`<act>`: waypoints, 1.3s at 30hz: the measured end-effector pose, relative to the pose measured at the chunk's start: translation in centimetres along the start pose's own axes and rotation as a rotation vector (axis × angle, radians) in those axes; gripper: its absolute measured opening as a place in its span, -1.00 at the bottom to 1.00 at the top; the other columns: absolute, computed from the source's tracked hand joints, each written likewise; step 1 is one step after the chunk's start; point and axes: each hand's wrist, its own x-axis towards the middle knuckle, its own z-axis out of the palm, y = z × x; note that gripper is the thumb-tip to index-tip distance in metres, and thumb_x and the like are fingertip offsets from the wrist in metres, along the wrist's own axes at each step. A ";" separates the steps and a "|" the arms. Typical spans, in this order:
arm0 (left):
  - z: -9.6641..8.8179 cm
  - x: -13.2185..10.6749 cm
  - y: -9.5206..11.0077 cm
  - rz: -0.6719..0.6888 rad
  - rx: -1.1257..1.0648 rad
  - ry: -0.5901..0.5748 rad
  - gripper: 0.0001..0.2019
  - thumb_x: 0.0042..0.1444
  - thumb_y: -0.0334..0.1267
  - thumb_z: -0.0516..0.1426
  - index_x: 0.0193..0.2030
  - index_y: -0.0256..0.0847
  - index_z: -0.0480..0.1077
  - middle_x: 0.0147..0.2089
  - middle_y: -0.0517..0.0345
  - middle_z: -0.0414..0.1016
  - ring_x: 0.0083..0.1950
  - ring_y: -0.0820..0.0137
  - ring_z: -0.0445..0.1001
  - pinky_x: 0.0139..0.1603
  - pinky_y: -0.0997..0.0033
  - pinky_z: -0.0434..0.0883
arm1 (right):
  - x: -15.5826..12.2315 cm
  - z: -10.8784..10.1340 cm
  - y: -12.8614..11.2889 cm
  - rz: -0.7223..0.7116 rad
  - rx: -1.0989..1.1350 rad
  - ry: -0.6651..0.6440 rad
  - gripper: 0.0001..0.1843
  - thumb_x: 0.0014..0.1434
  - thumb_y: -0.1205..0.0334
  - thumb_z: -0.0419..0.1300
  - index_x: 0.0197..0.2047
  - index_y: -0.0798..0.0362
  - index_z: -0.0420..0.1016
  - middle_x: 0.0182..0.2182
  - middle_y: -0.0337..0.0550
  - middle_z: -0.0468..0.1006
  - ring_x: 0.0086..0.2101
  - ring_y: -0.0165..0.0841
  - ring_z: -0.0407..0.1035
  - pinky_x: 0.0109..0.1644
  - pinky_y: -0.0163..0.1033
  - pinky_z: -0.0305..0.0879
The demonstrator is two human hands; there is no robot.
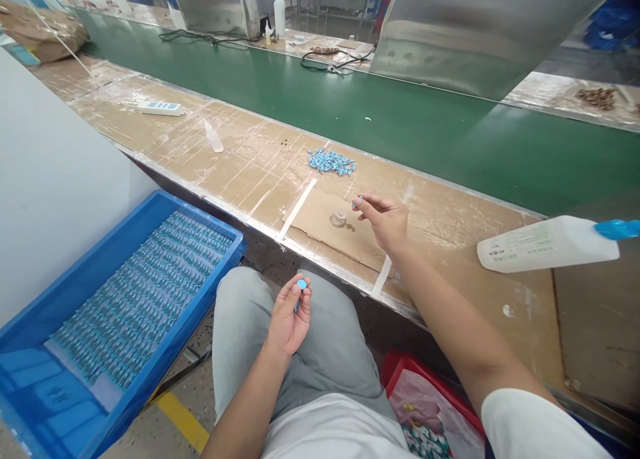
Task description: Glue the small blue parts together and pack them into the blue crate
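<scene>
My left hand (290, 312) rests over my lap, fingers closed on a small blue part (301, 285). My right hand (383, 219) reaches out over the cardboard-covered bench (240, 159) and pinches a tiny grey piece (355, 205) between thumb and fingertips. Just left of that hand a small round clear dish (339, 218) sits on a cardboard patch. A loose pile of small blue parts (330, 161) lies farther back on the bench.
A blue tray (125, 299) with rows of blue parts stands at my left. A white squeeze bottle (545, 243) with a blue cap lies at the right. A green conveyor belt (400, 112) runs behind the bench. A red bin (430, 405) sits under it.
</scene>
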 end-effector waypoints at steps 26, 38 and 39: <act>0.1 -0.3 -0.8 -0.026 -0.026 -0.042 -0.79 0.01 -0.48 0.28 -0.17 -0.26 0.56 -0.19 0.05 0.58 -0.29 0.57 0.54 -0.24 0.69 0.52 | -0.5 -0.2 3.9 -0.366 -0.520 -0.008 -0.79 0.14 0.01 0.26 -0.21 -0.12 0.63 -0.20 -0.16 0.64 -0.13 -0.16 0.52 0.08 0.07 0.43; 0.0 -0.3 -0.7 -0.033 -0.015 -0.039 -0.80 0.03 -0.48 0.26 -0.17 -0.30 0.56 -0.19 0.03 0.59 -0.29 0.56 0.55 -0.22 0.68 0.53 | 0.4 -0.3 5.4 -0.607 -0.520 -0.004 -0.88 0.12 0.16 0.29 -0.25 -0.07 0.64 -0.33 -0.19 0.65 -0.25 -0.21 0.54 -0.08 0.00 0.50; 0.1 -0.3 -0.7 -0.030 -0.014 -0.037 -0.80 0.03 -0.49 0.26 -0.17 -0.31 0.56 -0.19 0.02 0.59 -0.29 0.56 0.55 -0.22 0.68 0.53 | 0.4 -0.3 5.4 -0.625 -0.522 -0.008 -0.88 0.12 0.17 0.29 -0.26 -0.07 0.64 -0.34 -0.20 0.65 -0.26 -0.22 0.54 -0.10 0.00 0.51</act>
